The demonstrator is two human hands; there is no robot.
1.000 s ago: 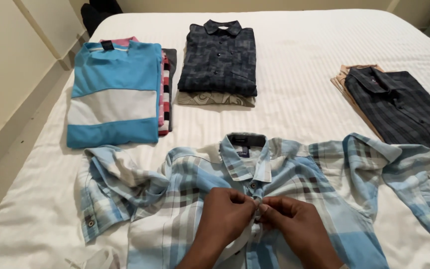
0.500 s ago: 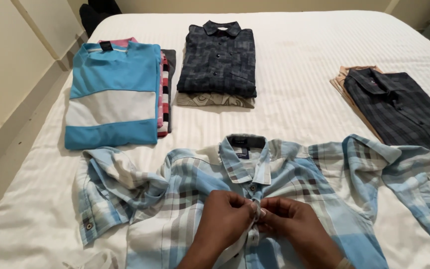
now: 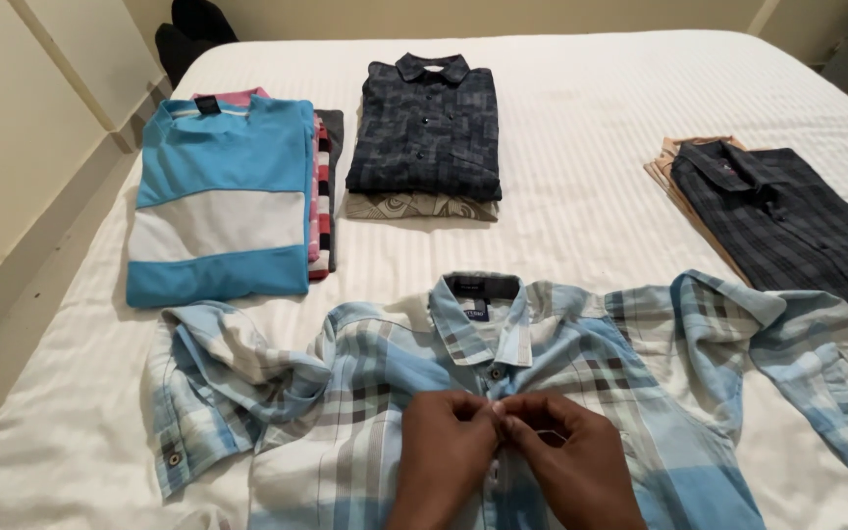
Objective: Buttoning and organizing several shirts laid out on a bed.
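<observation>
A light blue and white plaid shirt [image 3: 375, 393] lies front up across the near part of the white bed [image 3: 581, 108], sleeves spread to both sides. My left hand [image 3: 447, 456] and my right hand [image 3: 566, 461] meet at the shirt's button placket, a little below the collar [image 3: 483, 304]. Both pinch the fabric edges together at a button, fingertips touching. The button itself is hidden under my fingers.
A folded blue and white t-shirt [image 3: 218, 201] tops a stack at the back left. A folded dark patterned shirt [image 3: 429, 123] lies on another garment at the back middle. A dark plaid shirt [image 3: 787, 221] rests on a tan one at the right. A wall runs along the left.
My hands stay pinched on the placket with only small finger movements. The view has shifted slightly; the shirt has not moved.
</observation>
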